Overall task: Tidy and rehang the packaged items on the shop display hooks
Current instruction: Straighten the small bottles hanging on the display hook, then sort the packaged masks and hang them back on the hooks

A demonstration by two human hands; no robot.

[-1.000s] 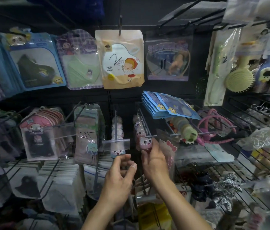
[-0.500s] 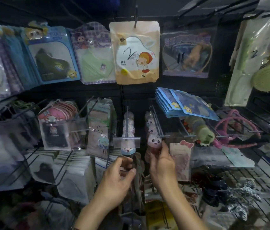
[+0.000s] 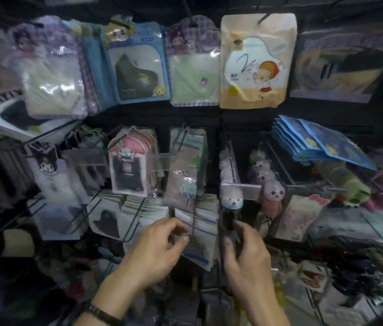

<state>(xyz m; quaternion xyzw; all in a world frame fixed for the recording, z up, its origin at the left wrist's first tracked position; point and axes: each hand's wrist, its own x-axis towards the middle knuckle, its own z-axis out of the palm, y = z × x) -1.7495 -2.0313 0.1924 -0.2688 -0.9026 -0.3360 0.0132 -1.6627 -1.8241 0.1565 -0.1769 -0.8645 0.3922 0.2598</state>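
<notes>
**Under the centre hook, two hands at the hanging stock**

Beneath the clear price strip (image 3: 242, 190), a dark packaged item (image 3: 228, 220) hangs just under a round blue-faced charm (image 3: 231, 202). It is too blurred to say what it is. Judging by its neighbours, it is probably light, film-wrapped and floppy, and likely slick under the fingers. The sensible hold is high up by the hang hole, where a header is stiffest, so it does not twist on the hook. The right hand (image 3: 246, 257) has fingers and thumb curled round the item's lower part. The left hand (image 3: 155, 252) is curled too, thumb and forefinger drawn together beside a stack of white packets (image 3: 199, 234) and a thin black wire (image 3: 194, 222) — whether it pinches wire, packet edge or nothing, I cannot tell.
</notes>
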